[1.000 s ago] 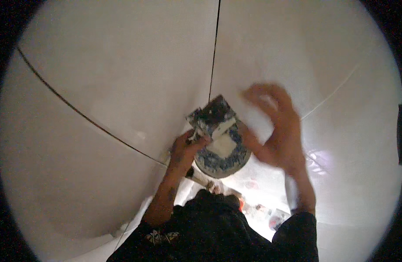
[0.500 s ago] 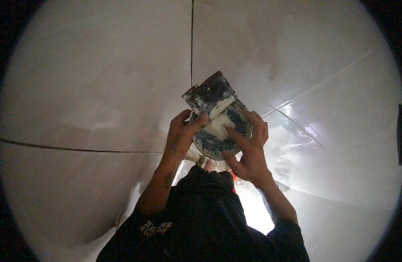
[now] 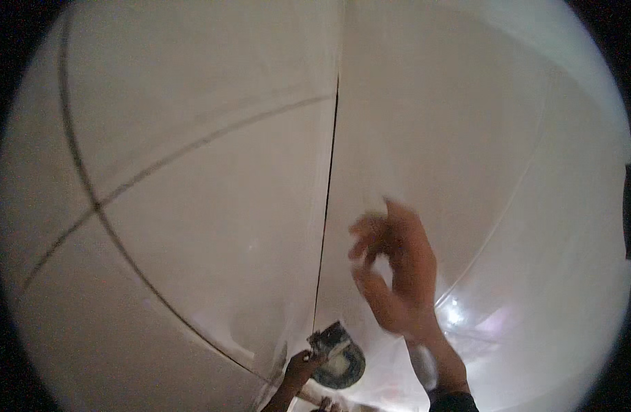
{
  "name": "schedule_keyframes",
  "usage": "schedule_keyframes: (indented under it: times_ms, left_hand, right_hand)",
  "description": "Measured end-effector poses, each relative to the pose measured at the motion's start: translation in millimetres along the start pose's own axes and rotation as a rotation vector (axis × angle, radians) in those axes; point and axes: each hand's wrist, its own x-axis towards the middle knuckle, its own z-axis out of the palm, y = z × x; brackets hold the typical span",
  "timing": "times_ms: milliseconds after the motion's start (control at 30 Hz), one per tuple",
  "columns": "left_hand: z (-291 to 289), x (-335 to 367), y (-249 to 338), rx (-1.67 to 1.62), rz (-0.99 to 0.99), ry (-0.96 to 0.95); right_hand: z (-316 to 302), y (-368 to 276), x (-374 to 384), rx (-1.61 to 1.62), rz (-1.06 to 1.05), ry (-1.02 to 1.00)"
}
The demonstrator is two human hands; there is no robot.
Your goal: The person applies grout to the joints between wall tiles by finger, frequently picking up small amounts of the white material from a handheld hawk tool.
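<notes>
The round plate (image 3: 357,377) is found low in the view, close to the lower edge and a little right of centre, and it is gripped by the left hand (image 3: 299,369) at its left side. From the fingers of the right hand (image 3: 392,264), the plate lies below and to the left, well apart, so the left hand is by far the nearer of the two. By the left hand, the plate and the scraper (image 3: 331,336) seem to be pinched together, with the thumb laid over the near edge (the exact placing of the other fingers is hidden).

The right hand's fingers are loosely curled, and a gap is left between them and the thumb; nothing can be seen in that gap, though the fingertips are blurred.

No long axis is offered by the plate, being round. The dark blade of the scraper is pointed upward and slightly left, past the plate's upper rim, toward the lower end of the dark line (image 3: 326,209) between the pale panels (image 3: 212,226). Its own long axis cannot be told surely. Pale paste (image 3: 339,364) is seen on the plate, below the blade.
</notes>
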Motion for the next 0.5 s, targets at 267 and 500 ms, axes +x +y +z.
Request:
schedule_keyframes:
  times_ms: [267, 500]
  left_hand:
    - [11.1, -20.6, -13.0, 0.125, -0.123, -0.083]
    - [16.2, -45.2, -15.2, 0.204, 0.008, -0.161]
  right_hand:
    - [-1.7, -33.4, 134.4, -0.644, -0.118, 0.178]
    - [-0.2, -52.4, 136.1, -0.939, -0.027, 0.13]
